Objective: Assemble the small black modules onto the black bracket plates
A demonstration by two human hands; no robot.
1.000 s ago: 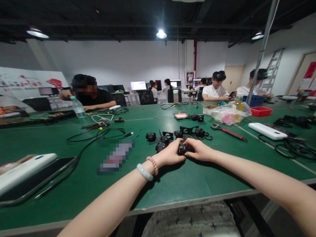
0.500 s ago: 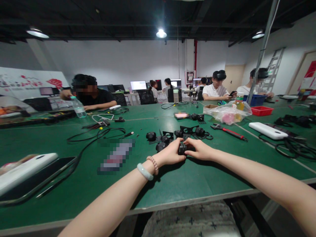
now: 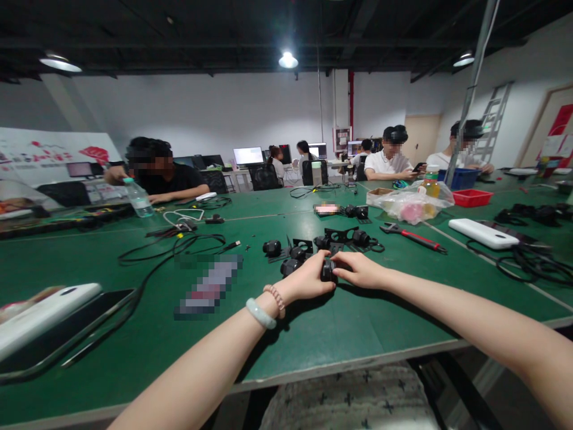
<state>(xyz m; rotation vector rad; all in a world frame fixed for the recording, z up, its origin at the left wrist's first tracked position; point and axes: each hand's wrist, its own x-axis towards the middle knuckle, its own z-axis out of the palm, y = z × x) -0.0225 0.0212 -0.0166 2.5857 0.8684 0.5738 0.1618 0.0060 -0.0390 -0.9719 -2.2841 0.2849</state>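
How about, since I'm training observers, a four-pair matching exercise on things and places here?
1. Red-and-black adjustable metal wrench
2. Red rectangular plastic tray
3. Clear cylindrical plastic bottle
4. Shiny round black part

A. Beside blue plastic bin
B. Between left hand and right hand
C. Between black flat brackets and white oblong device
D. Before person in black

1-C; 2-A; 3-D; 4-B

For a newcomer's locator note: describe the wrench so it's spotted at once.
On the large green table, look beyond and right of the bare right hand. Between the cluster of round black plastic parts and the oblong white plastic device lies the adjustable wrench: unlike them, it has a long red-and-black handle.
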